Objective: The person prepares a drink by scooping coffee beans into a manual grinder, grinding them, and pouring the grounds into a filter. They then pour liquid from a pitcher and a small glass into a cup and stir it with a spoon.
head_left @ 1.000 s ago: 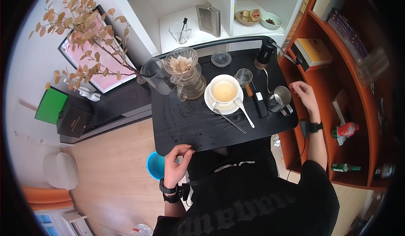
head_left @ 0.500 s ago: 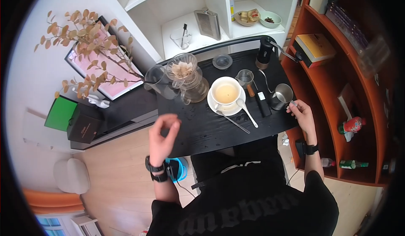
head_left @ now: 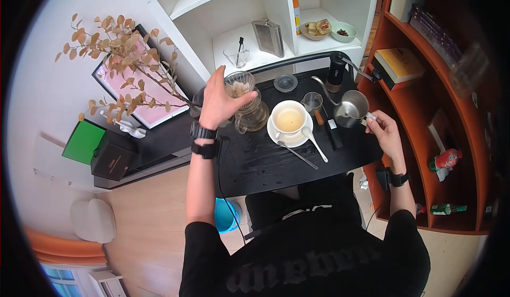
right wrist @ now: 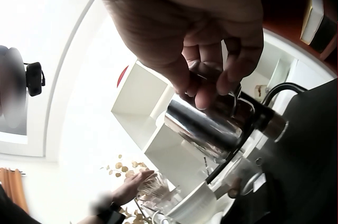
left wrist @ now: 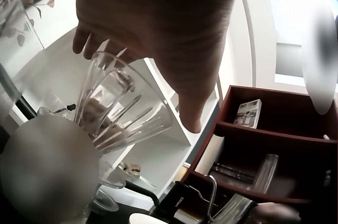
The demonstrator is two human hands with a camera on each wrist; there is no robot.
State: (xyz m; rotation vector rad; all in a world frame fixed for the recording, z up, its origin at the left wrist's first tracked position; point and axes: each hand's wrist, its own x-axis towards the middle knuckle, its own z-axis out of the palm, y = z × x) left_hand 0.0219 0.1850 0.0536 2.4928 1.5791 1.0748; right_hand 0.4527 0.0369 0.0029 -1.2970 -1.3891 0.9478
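Steel kettle point(head_left: 351, 107): at the bench's point(head_left: 249, 176) right edge, spout angled toward the far right corner, where the hand grinder point(head_left: 335, 73) stands. Right hand point(head_left: 387, 133) has its handle, fingers clamped on it with the thumb. Head view looks into the open mouth; right wrist view gives the shiny side wall and the curled fingertips instead. Whether the base touches the bench: cannot tell.

Left hand point(head_left: 217, 103): raised at the clear dripper point(head_left: 240, 78), fingers straight, thumb spread well apart. In the head view the hand covers part of the rim; left wrist view shows the ribbed wall, fingers beyond it, thumb off to one side. Contact unclear. Dripper sits on the glass server point(head_left: 253, 117), near the far left corner.

Between kettle and server: cup point(head_left: 275, 112) of pale liquid on saucer point(head_left: 277, 137), white spoon point(head_left: 317, 145) resting on its rim, metal spoon point(head_left: 299, 156) slanting toward the front edge. Small glass pitcher point(head_left: 312, 101) and slim black device point(head_left: 334, 135) stand close between cup and kettle.

Room: bare, water-spotted surface from the front left corner along the front edge. Tighter on the right; grinder crank juts past that edge.
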